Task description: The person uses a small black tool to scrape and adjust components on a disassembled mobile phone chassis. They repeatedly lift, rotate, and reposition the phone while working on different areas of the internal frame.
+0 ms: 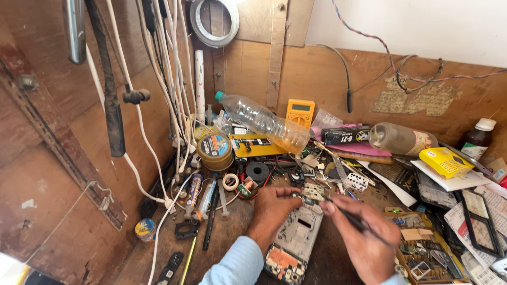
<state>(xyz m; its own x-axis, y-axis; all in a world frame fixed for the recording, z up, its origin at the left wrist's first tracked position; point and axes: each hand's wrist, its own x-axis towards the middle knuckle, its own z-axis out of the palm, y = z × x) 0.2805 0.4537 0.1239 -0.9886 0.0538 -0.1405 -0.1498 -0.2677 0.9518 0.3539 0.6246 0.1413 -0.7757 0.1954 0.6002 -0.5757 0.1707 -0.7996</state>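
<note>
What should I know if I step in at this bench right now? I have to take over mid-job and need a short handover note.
Left hand: resting on the top end of the opened phone, steadying it; nothing gripped in the fingers that I can tell.
Right hand: holding a thin dark tool, tip aimed at the phone's upper edge.
Phone lies open on the wooden bench, inner frame and circuit board exposed.
Done: the phone's cover is off.
Left: work at the top edge is in progress; phone not reassembled.
Nearby: yellow multimeter, plastic bottle, tray of small parts on the right.
</note>
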